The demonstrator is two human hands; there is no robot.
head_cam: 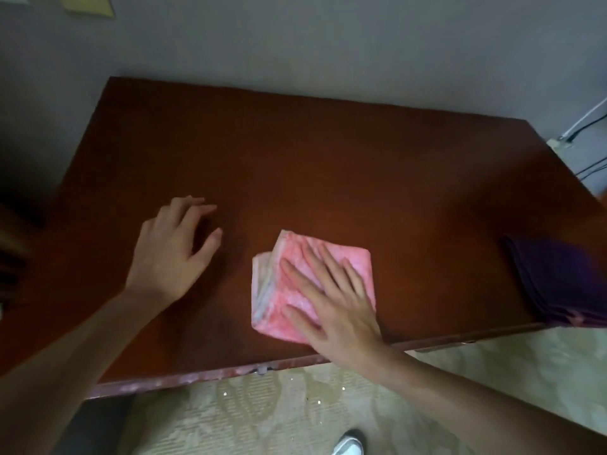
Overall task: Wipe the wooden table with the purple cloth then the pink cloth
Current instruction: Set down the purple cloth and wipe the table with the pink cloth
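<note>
A white shoe [348, 445] is seen at the very bottom of the view, at about 6 o'clock, planted on a pale patterned carpet [262, 412]. Above it, the near edge of the wooden table [295, 152] is crossed by two bare forearms. The right hand [331, 303] is laid flat on the pink cloth [305, 277], its fingers spread and extended, pressing down rather than gripping; the folded cloth is found just right of the table's middle, toward 5 o'clock on the tabletop, near the front edge, with its layered folds showing on its left side. The left hand [170, 251] is placed at about 8 o'clock on the tabletop, apart from the cloth, with fingers loosely curled and nothing held; whether the fingertips touch the wood cannot be told. The purple cloth [558, 280] is seen folded at 3 o'clock, at the table's right end, partly cut off by the picture's edge and well apart from both hands. The wood between the two cloths is left bare. Beyond the far right corner, at 2 o'clock, cables [584, 126] are seen against the grey wall [328, 44].
</note>
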